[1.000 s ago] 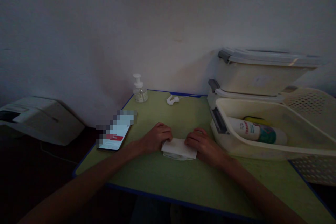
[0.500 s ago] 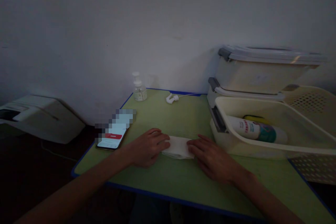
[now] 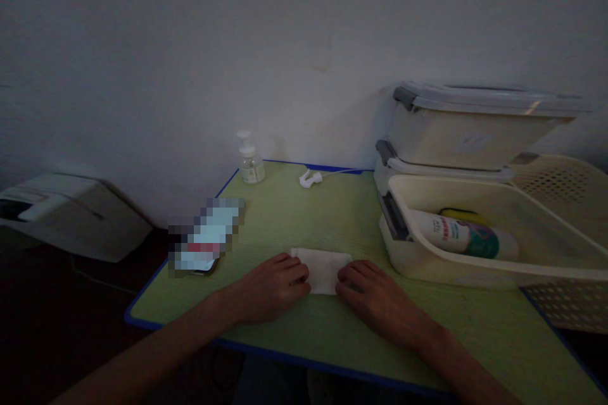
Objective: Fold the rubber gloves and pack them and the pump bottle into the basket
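"Who has hold of what?"
"Left hand [image 3: 272,288], fingers curled on one end of the folded white sheet [image 3: 323,273], flat on the green table [image 3: 285,215]; right hand [image 3: 375,294] likewise opposite; pinching or pressing, I cannot tell."
"Handling?"
"Probably light, soft, easily creased; best taken by both ends."

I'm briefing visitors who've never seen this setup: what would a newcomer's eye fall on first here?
Probably the lit phone, partly pixelated, by the left edge of the green table. Then the small white sheet near the middle, with the left grip and right grip at its two ends. At the right, the open cream bin stands out, a white-and-green bottle lying inside.
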The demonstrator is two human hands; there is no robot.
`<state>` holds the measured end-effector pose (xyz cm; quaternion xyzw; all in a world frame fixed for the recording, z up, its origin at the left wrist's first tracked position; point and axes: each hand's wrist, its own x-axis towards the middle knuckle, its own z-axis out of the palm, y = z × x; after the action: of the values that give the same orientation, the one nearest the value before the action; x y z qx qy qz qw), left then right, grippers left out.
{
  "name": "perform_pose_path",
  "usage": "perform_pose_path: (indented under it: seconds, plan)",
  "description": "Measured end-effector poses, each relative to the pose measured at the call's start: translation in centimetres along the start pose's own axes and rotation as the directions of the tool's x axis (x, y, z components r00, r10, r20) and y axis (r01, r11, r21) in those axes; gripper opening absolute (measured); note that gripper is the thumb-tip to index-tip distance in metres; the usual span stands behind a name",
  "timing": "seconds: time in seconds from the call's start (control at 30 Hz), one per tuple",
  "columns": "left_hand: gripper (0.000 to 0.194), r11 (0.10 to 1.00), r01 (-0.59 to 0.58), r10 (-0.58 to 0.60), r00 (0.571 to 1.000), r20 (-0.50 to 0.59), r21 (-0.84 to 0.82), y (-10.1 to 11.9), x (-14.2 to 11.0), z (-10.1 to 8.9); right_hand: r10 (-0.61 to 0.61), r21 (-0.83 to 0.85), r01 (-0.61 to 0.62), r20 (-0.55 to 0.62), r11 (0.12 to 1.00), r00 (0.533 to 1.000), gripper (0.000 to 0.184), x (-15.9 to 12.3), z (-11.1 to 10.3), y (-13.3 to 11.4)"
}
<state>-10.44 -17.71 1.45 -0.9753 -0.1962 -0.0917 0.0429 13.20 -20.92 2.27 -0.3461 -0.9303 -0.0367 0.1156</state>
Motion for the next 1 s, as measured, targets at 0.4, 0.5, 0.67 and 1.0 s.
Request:
perform_pose_path:
  seconds: [0.4, 0.5, 0.67, 1.0]
  plan:
    - [0.016, 0.908, 0.354, -0.328, 0.934, 0.143, -0.226, 0.2, 2.6, 0.9, 0.323, 0.201, -0.341, 0.116, 0.918, 0.939, 0.014, 2.0, 0.5, -0.4]
    - [0.019, 0.890, 0.367, -0.323, 0.927, 0.192, -0.272, 0.0, 2.7, 1.5, 0.305, 0.176, -0.329, 0.152, 0.928, 0.940, 0.013, 2.2, 1.2, -0.2]
    - [0.017, 0.855, 0.360, -0.324, 0.933, 0.158, -0.372, -0.2, 1.8, 2.0, 0.273, 0.191, -0.296, 0.137, 0.936, 0.952, 0.015, 1.5, 1.7, 0.1]
    - [0.017, 0.550, 0.428, -0.368, 0.895, 0.252, -0.717, -1.5, 1.1, 0.6, 0.300, 0.589, -0.378, 0.230, 0.714, 0.926, 0.007, 0.8, -0.2, 1.5]
